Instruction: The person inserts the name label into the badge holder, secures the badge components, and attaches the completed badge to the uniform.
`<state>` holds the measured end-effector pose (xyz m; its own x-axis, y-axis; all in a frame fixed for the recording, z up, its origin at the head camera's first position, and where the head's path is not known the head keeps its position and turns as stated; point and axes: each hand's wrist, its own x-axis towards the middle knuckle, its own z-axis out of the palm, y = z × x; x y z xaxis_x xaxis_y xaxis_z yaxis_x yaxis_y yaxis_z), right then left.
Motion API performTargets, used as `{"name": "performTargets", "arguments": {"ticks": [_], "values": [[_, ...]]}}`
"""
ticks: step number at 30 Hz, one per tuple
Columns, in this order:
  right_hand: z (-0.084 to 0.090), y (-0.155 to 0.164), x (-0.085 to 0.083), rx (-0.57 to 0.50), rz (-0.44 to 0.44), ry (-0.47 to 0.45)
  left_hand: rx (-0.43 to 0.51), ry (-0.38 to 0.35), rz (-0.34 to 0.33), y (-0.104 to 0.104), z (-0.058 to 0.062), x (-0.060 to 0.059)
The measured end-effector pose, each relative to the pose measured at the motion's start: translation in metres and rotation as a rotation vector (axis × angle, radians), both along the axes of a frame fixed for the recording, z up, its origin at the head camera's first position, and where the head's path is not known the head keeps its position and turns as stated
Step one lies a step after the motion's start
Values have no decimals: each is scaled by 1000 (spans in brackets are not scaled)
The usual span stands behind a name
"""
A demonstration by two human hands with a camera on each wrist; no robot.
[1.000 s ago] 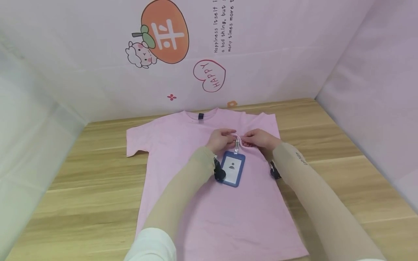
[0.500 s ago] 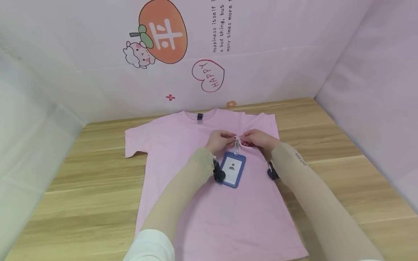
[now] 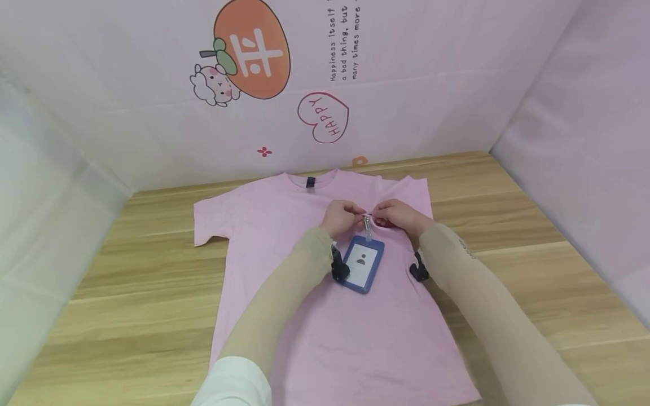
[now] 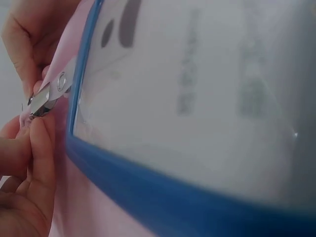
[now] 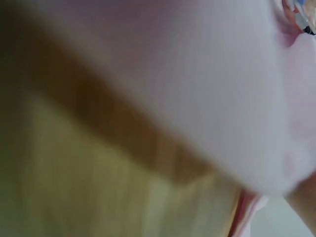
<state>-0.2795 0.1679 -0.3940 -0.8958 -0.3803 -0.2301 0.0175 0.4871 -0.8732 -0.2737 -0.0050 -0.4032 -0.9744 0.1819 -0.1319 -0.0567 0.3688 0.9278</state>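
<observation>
Left hand and right hand both pinch small metal clip at 12 o'clock of blue-framed plastic badge holder, lying mid-chest on flat pink cotton T-shirt.

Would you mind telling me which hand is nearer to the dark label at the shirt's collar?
Left. The left hand lies just below and to the right of the collar label, at the badge clip; the right hand sits beyond the clip, farther right.
</observation>
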Motion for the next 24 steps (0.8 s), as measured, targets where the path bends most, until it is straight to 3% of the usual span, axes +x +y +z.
{"name": "performTargets", "arguments": {"ticks": [7, 13, 24], "values": [[-1, -4, 1, -49, -41, 15, -26, 35, -32, -2, 0, -1], [-1, -4, 1, -26, -46, 9, -59, 6, -53, -1, 1, -2], [-1, -4, 2, 3, -25, 12, -120, 24, -47, -1, 7, 2]]}}
